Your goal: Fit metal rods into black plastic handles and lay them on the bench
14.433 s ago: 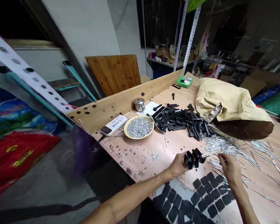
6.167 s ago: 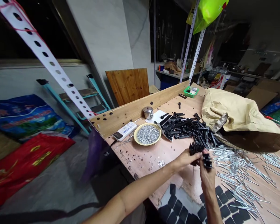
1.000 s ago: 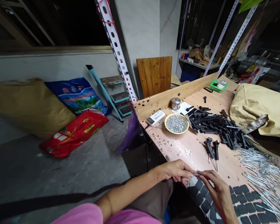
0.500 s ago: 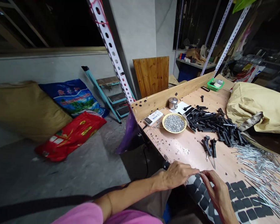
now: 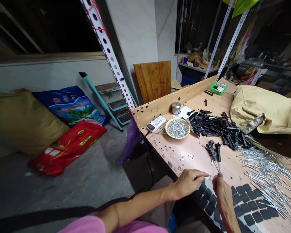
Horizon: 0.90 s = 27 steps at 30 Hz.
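Observation:
My left hand sits at the table's near edge, with a tiny pale piece pinched at its fingertips. My right hand rises just beside it, its fingertips close to the tips of thin metal rods. Those rods stick out of a small group of black plastic parts lying on the wooden tabletop. Farther back lies a heap of similar black parts. Loose metal rods spread to the right, and black pads lie in rows below them.
A yellow plate of small metal washers and a white device stand near a low wooden board along the table's far side. A tan sack bulges at the right. Sacks lie on the floor at the left.
My right hand has risen a little and moved toward the rods, and the fingertips of my two hands have come slightly apart. The view has drifted slightly to the left.

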### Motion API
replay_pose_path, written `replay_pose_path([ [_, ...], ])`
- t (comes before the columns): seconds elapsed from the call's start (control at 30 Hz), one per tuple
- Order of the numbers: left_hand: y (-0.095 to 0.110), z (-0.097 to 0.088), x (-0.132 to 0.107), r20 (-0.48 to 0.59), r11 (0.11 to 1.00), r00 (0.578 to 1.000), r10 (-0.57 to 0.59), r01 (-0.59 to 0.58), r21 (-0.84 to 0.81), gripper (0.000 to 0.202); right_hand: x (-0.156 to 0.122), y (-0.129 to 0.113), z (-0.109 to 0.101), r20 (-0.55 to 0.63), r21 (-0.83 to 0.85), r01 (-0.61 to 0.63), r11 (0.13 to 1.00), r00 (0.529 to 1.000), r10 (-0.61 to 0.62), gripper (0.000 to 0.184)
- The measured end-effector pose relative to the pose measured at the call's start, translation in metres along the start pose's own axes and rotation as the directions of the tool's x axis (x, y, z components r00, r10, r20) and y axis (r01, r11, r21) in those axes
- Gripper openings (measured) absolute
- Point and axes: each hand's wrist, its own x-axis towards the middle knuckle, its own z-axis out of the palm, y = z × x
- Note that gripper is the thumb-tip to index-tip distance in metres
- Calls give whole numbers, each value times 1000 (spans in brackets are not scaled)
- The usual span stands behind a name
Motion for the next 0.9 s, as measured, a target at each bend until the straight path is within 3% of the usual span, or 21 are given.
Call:
replay_pose_path([
  [0.07,0,10,5,-14,912,977,-211,192,-363,27,-3,0,-2,-47,98,-58,993,997,63,57],
  [0.17,2,24,12,24,637,932,-361,265,-723,46,-12,2,4,-81,313,-35,949,995,63,42],
  [0.27,7,36,16,41,501,915,-402,257,-826,55,-21,7,17,-75,493,-82,866,988,136,43],
  [0.37,11,50,17,78,480,891,-447,313,-820,56,-30,13,22,-23,603,-182,777,969,246,43],
  [0.43,11,60,16,75,502,886,-457,327,-801,54,-36,19,14,17,603,-229,764,962,274,43],
  [0.5,8,70,15,59,569,907,-418,311,-761,47,-41,29,-2,-50,487,-185,853,970,239,43],
  [0.57,4,78,14,92,649,923,-373,330,-686,40,-44,46,-25,-242,190,-56,980,965,102,43],
  [0.6,1,80,14,123,683,921,-369,358,-637,40,-44,57,-38,-336,-11,0,1000,942,-4,44],
  [0.67,-7,82,13,142,742,913,-383,396,-541,44,-39,82,-65,-424,-384,56,922,876,-229,47],
  [0.73,-17,82,13,64,818,924,-376,364,-445,46,-31,108,-87,-384,-614,73,786,843,-378,48],
  [0.8,-30,81,11,-67,902,946,-318,280,-330,44,-21,128,-99,-307,-731,86,677,845,-439,47],
  [0.9,-47,77,6,-231,979,958,-172,139,-150,42,-16,141,-96,-178,-799,172,576,848,-500,45],
])
